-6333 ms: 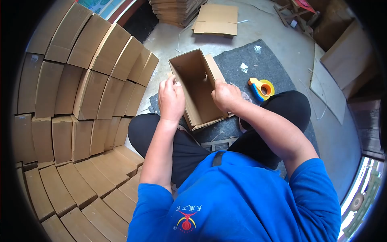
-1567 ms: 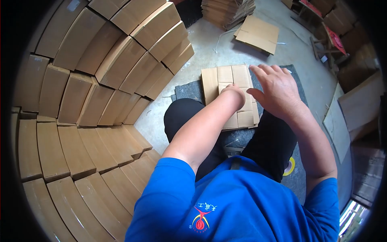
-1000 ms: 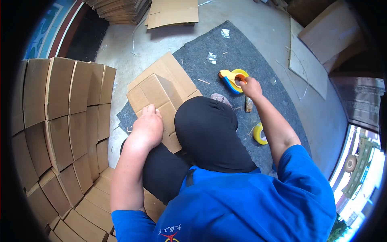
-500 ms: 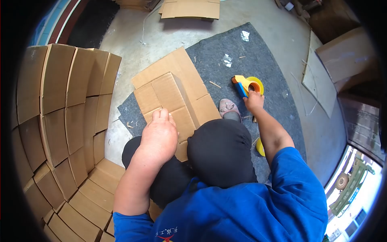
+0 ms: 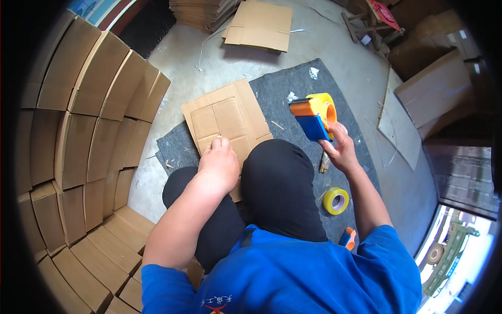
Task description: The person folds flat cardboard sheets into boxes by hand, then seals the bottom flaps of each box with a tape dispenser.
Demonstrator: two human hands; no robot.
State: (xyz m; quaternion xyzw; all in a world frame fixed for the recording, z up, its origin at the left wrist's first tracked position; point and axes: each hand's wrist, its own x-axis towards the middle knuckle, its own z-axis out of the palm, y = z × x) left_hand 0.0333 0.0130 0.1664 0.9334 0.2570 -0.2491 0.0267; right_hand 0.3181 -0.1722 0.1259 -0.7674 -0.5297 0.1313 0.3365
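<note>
A cardboard box (image 5: 227,118) lies in front of my knees, its flaps folded in and meeting at a seam. On its near side my left hand (image 5: 218,163) is closed, bent fingers together at the flap edges; the fingertips are partly hidden. My right hand (image 5: 341,149) grips a tape dispenser (image 5: 314,125) with a blue and orange body and a yellow roll of tape, held above the mat to the right of the box. Below that hand, a loose roll of yellow tape (image 5: 328,201) lies near my right knee.
Stacked cardboard boxes (image 5: 83,141) form a wall on the left. A dark grey mat (image 5: 293,78) covers part of the floor. Flattened cardboard (image 5: 260,26) lies at the far side. Another orange and blue dispenser (image 5: 348,238) sits beside my right side.
My right hand has raised the tape dispenser from near the mat and tilted it. My left hand stays on the box. The view has shifted, bringing the loose roll and second dispenser into sight.
</note>
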